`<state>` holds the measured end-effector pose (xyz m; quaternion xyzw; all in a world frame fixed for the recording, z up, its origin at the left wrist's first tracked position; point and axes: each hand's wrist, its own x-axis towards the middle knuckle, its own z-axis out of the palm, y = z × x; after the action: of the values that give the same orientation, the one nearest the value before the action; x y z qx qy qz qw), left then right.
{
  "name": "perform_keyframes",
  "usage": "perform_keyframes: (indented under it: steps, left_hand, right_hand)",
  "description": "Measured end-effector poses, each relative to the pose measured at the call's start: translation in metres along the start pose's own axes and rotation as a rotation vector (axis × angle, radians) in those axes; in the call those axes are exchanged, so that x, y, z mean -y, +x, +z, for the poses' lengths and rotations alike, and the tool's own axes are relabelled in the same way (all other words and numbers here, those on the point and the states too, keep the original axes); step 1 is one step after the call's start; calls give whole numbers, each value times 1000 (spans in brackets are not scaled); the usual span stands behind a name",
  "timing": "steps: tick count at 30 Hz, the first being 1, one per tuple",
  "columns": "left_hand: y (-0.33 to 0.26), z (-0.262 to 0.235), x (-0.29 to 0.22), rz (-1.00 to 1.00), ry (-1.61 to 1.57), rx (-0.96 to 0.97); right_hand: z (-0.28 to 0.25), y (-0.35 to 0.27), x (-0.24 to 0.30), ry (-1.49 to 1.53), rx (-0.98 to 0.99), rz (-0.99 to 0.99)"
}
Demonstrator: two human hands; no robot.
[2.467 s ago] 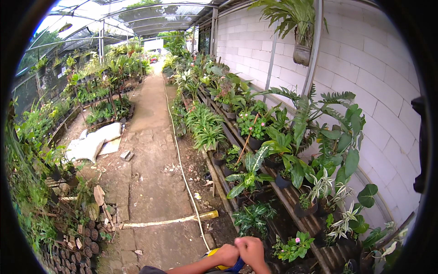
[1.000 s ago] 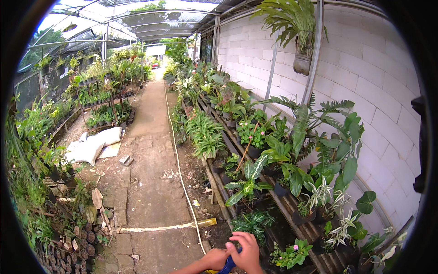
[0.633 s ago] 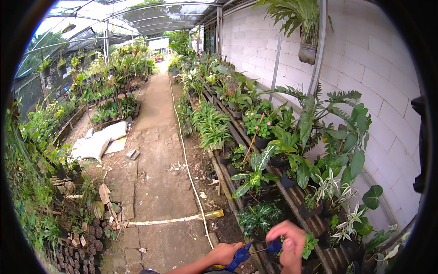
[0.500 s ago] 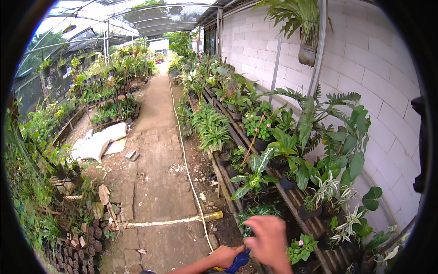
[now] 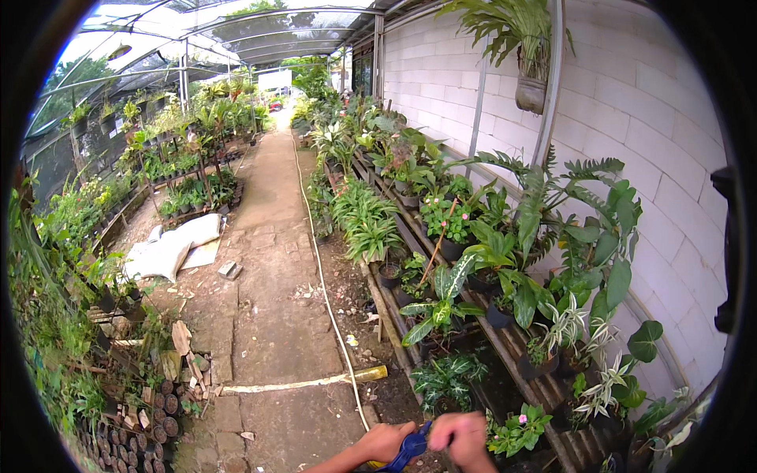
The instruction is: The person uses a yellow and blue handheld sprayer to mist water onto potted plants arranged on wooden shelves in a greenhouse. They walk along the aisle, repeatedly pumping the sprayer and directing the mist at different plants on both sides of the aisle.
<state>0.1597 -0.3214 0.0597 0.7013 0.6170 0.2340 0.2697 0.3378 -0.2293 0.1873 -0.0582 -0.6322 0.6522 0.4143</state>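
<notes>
At the bottom edge, my left hand (image 5: pixel 389 443) is closed around a blue object (image 5: pixel 412 448) with a bit of yellow below it. Its lower part runs out of view, so its kind stays unclear. Close beside its upper right end is my right hand (image 5: pixel 459 435), slightly blurred, with the fingers curled in. Whatever those fingers pinch, if anything, is hidden. Just beyond the hands grows a dark green plant with pale-veined leaves (image 5: pixel 448 380). A pink-flowered plant (image 5: pixel 520 430) stands to the right of my right hand.
Potted plants fill a slatted bench (image 5: pixel 505 347) along the white block wall (image 5: pixel 639 102). A pale hose (image 5: pixel 323 280) runs down the dirt path (image 5: pixel 268 315), crossing a yellowish pole (image 5: pixel 307 383). White sacks (image 5: pixel 177 246) and small black pots (image 5: pixel 162 418) lie left.
My right hand has come down toward the blue object, and its fingers have curled in. The pale-veined plant behind it now shows more fully. My left hand keeps its grip.
</notes>
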Motion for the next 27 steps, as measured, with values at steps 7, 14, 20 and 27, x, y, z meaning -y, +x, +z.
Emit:
perform_keyframes:
  steps: [7,14,20,27]
  left_hand:
    - [3,13,8,-32,15,79]
    - [4,26,27,10,11,123]
    - [2,5,2,15,-26,-9]
    - [6,2,-6,-14,16,125]
  right_hand:
    - [-5,30,50,-1108,51,-151]
    - [7,-41,-96,-708,31,-25]
    - [4,-30,-42,-149,10,58]
    - [-9,22,96,-853,-97,-129]
